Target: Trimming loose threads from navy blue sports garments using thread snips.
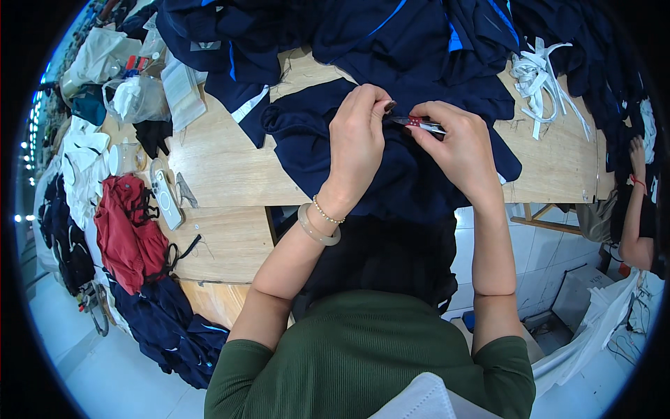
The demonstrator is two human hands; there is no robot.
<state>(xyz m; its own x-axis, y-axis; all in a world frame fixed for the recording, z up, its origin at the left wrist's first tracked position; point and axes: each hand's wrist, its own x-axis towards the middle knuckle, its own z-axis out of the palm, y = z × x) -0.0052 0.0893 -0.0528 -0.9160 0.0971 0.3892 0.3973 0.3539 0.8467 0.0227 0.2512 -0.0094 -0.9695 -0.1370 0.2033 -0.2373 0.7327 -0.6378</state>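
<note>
A dark navy garment (307, 150) lies bunched on the wooden table in front of me and hangs over its near edge. My left hand (359, 129) is closed over it, thumb and forefinger pinched at a spot on the cloth; a thread between them is too small to make out. My right hand (453, 136) grips small thread snips (417, 121), metal with a red, white-dotted wrap. Their blades point left, close to my left fingertips. Whether the blades touch the cloth I cannot tell.
More navy garments (391, 35) pile up along the far side. White strips (541, 80) lie at the far right. To the left are a phone (166, 199), a clear cup (125, 159), plastic bags (136, 98) and a red garment (129, 230). Another person's arm (635, 202) shows at the right.
</note>
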